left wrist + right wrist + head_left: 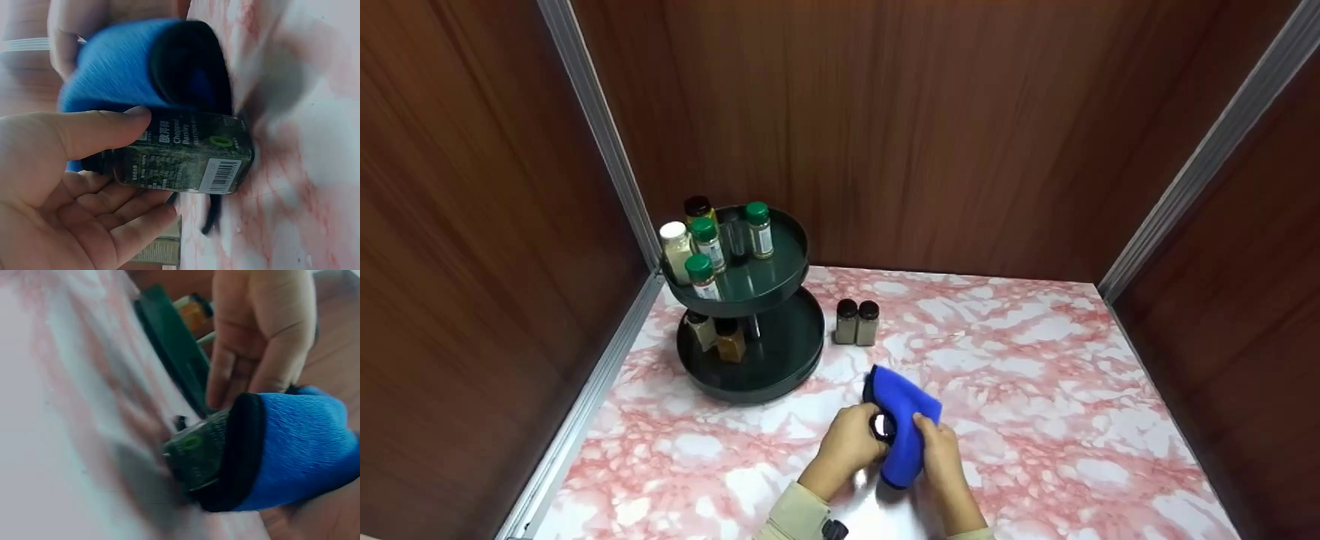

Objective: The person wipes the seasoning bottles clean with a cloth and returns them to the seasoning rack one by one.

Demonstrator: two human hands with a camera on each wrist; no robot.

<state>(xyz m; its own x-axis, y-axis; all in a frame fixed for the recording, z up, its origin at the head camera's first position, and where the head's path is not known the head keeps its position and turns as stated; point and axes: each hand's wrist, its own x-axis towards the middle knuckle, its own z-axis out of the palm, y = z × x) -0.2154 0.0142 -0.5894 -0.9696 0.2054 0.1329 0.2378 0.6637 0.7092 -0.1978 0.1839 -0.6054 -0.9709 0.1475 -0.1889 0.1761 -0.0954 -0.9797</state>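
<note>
- Pinching parsley jar (188,154), my left grip (851,435) closed between thumb and fingers.
- My right grip (942,452) clasps blue cloth (904,409), cloth touching jar.

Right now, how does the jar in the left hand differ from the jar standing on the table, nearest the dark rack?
The left hand grips the held jar; the standing jar rests on the marbled table, with no hand on it. The held jar looks dark green, the standing jar greyish brown. The blue cloth lies against the held jar but not the standing jar. Both have dark caps.
</note>
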